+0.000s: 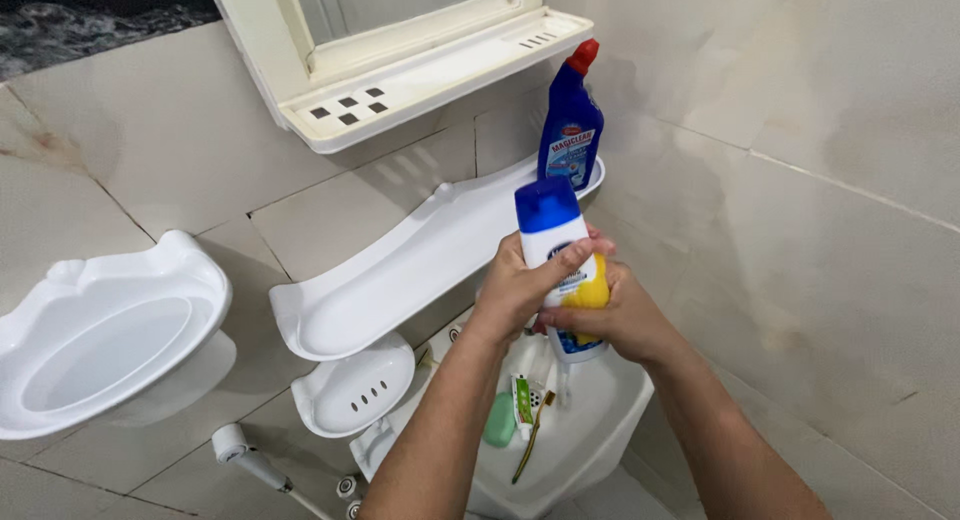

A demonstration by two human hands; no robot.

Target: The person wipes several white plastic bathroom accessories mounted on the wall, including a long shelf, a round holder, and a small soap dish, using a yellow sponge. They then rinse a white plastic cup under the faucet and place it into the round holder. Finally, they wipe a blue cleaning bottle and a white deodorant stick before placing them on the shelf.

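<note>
In the head view, a white bottle (560,270) with a blue cap is held upright near the centre of the frame by both hands. The left hand (520,285) is wrapped around the bottle's body from nine o'clock, its grip closed on it. The right hand (618,315) is closed from four o'clock, pressing a yellow cloth or sponge (590,290) against the bottle's lower side.

At twelve o'clock from the bottle, a blue cleaner bottle (570,130) with a red cap is seen standing at the right end of a long white wall shelf (400,280). Above it, a cream mirror cabinet ledge (430,80) is mounted on the tiled wall.

At six o'clock, below the hands, a white basin (600,430) is seen holding a green soap bar (500,420), a small tube (522,400) and a toothbrush (532,440). A white soap dish (355,385) sits at eight o'clock, and a larger white basin (100,330) at nine o'clock, well apart.
</note>
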